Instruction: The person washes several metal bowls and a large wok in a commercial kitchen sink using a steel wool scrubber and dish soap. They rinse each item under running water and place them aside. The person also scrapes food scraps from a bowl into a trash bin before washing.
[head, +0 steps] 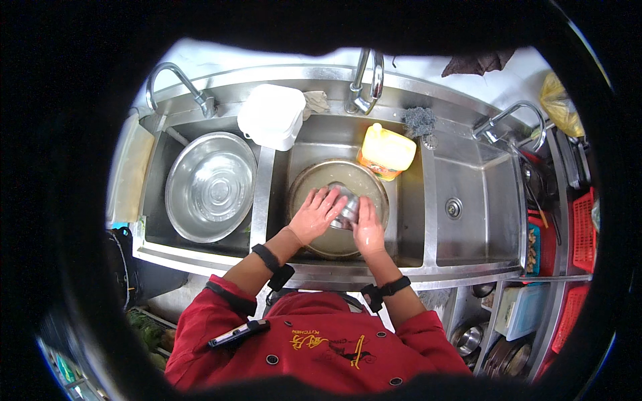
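Note:
Both of my hands are over a round metal basin (304,186) of cloudy water in the middle sink. Between them is a small shiny metal bowl (349,204), tilted and partly covered by my fingers. My right hand (368,229) grips its right side, the thumb hidden from view. Against its left side lies my left hand (313,216), wet, its fingers stretched over the water. What the left fingertips touch is hard to make out. A yellow plastic jug (388,149) with a label leans beyond the basin's right rim.
A large metal basin (188,200) fills the left sink. A white plastic container (273,115) straddles the divider behind. Steel scourers (420,122) lie at the back ledge. Three faucets rise behind, including the middle faucet (357,95). The right sink (466,240) has a drain. Red baskets (583,230) stand far right.

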`<state>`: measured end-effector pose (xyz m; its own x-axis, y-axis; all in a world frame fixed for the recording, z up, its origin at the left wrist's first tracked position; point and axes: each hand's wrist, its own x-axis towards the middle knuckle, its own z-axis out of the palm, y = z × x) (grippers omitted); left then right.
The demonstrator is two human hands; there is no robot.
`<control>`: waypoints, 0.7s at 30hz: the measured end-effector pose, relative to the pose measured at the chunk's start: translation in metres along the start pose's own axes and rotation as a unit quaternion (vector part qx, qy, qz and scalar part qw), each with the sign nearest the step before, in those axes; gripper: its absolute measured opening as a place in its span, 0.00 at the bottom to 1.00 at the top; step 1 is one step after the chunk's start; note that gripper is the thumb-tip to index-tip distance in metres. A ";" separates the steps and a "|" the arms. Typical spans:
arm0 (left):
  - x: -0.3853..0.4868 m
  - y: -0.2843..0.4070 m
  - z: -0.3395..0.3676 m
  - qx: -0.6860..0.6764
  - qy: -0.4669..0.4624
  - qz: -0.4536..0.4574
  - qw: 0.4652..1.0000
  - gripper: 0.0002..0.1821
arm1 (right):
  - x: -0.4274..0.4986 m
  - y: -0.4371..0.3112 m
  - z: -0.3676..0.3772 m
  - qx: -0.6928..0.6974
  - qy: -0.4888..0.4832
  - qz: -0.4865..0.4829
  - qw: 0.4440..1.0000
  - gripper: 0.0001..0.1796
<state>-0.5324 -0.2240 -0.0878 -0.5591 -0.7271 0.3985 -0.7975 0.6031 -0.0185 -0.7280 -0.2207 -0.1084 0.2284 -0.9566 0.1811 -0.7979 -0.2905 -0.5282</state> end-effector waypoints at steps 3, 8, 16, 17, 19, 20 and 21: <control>0.000 -0.002 -0.004 -0.002 0.017 -0.020 1.000 0.25 | -0.006 -0.008 -0.003 0.069 -0.028 -0.045 0.996 0.49; -0.005 -0.004 -0.005 -0.044 0.018 -0.001 0.999 0.10 | -0.023 0.006 0.016 0.131 -0.058 0.021 0.989 0.43; -0.035 0.028 -0.001 -0.019 -0.136 -0.139 0.981 0.33 | -0.028 0.025 0.016 -0.121 0.023 -0.096 0.988 0.12; -0.038 0.031 0.000 -0.108 -0.213 -0.162 0.957 0.41 | -0.027 0.022 0.010 -0.094 -0.012 -0.112 0.989 0.12; -0.044 0.031 -0.001 -0.175 -0.165 -0.198 0.950 0.34 | -0.024 0.011 0.004 -0.050 0.012 -0.160 0.986 0.17; -0.046 0.026 0.000 -0.171 -0.162 -0.221 0.946 0.32 | -0.023 0.005 0.005 0.032 -0.004 -0.111 0.993 0.25; -0.050 0.019 0.002 -0.157 -0.156 -0.241 0.945 0.30 | -0.025 0.002 0.005 0.065 -0.040 -0.038 0.996 0.30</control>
<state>-0.5204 -0.1769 -0.1096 -0.2265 -0.9740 0.0012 -0.8971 0.2091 0.3892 -0.7328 -0.1973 -0.1185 0.3334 -0.9291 0.1600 -0.6986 -0.3575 -0.6198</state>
